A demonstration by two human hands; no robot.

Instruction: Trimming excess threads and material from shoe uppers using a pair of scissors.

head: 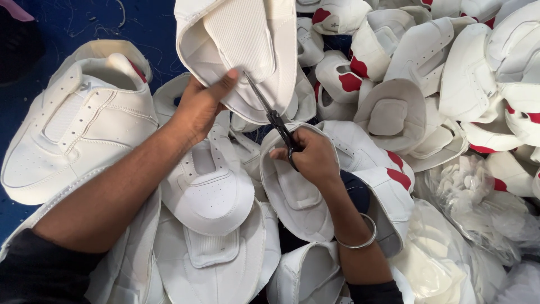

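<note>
White shoe upper, pinched taut at upper centre by left hand; right hand grasps thread snips, blades at its edge.

A single head-worn camera looks steeply down from close above the person's own hands, over a heap of white shoe uppers filling the frame

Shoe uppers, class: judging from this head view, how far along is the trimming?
Done: cannot tell; no separate finished stack shows. In hand: the left hand holds one white upper while the right hand works small scissors at its edge. Left: apparently plenty, since a heap of uppers lies all around.
</note>
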